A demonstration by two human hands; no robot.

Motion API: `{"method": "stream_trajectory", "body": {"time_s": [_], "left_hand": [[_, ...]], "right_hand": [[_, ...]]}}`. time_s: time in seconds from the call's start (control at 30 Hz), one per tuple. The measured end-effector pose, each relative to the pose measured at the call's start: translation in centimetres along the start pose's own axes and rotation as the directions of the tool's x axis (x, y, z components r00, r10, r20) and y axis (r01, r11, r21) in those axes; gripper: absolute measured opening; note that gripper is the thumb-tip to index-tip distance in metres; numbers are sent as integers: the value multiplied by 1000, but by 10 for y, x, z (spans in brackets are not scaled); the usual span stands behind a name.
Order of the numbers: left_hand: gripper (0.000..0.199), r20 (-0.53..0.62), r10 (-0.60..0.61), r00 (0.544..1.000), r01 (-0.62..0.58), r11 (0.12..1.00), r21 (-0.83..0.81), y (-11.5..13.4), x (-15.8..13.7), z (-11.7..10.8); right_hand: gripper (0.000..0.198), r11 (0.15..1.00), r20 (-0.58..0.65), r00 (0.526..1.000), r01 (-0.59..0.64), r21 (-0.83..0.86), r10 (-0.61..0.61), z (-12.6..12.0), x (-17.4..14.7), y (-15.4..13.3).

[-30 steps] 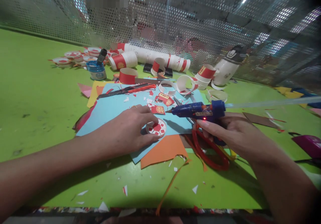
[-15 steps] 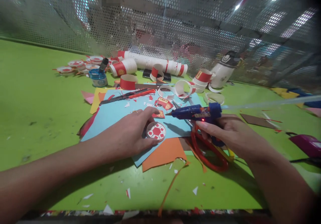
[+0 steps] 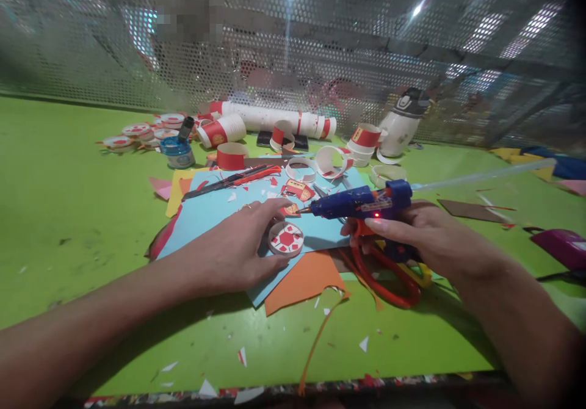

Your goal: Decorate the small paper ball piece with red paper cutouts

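Observation:
My left hand [image 3: 233, 244] curls around a small round paper-cup base [image 3: 286, 238], white with red patches on its face. The thumb lies along its near side and the fingers along the far side. Gripped in my right hand [image 3: 425, 232] is a blue glue gun [image 3: 352, 204] with a lit red light and a clear glue stick [image 3: 485, 176] out of its back. Its nozzle points left, near my left fingertips and just above a red-and-gold paper piece [image 3: 290, 210]. Below the gun lie red-handled scissors [image 3: 389, 281], partly hidden by my right hand.
Light blue paper [image 3: 196, 220] and orange paper [image 3: 306, 284] cover the green table [image 3: 114, 336]. A box cutter [image 3: 229, 180], cut cup rings [image 3: 332, 162], a blue jar [image 3: 177, 152], stacked paper cups [image 3: 270, 118] and a white bottle [image 3: 400, 128] stand or lie farther back. Paper scraps are scattered about.
The camera view has shifted slightly. The glue gun's back end has risen a little and its nozzle has edged left and down. My left hand stays on the cup base.

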State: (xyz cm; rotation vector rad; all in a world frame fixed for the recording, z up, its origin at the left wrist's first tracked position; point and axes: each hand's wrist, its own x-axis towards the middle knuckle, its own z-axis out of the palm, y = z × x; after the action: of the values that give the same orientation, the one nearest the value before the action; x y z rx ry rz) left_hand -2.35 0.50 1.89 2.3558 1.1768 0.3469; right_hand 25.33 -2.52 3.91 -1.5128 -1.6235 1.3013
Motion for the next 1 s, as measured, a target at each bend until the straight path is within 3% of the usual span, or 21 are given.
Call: {"method": "stream_trajectory", "body": {"time_s": [0.17, 0.33, 0.57, 0.77, 0.9, 1.0], "left_hand": [[78, -66, -14, 998, 14, 1000, -5, -6, 2, 10], [64, -175, 66, 982, -60, 997, 41, -12, 5, 21], [65, -146, 92, 985, -100, 994, -49, -16, 5, 21], [70, -122, 28, 992, -43, 992, -121, -15, 7, 19], [71, -96, 5, 995, -21, 986, -164, -12, 8, 16], [69, -83, -10, 997, -7, 980, -200, -11, 8, 15]], "right_hand": [[34, 1000, -4, 1000, -14, -14, 14, 1, -1, 0], [35, 998, 75, 997, 17, -67, -12, 7, 0, -1], [44, 987, 82, 996, 47, -154, -34, 16, -1, -5], [56, 852, 21, 992, 115, -510, -122, 19, -1, -3], [48, 813, 54, 971, 225, -537, -233, 21, -1, -2], [44, 782, 12, 967, 214, -585, -256, 23, -1, -2]]}}
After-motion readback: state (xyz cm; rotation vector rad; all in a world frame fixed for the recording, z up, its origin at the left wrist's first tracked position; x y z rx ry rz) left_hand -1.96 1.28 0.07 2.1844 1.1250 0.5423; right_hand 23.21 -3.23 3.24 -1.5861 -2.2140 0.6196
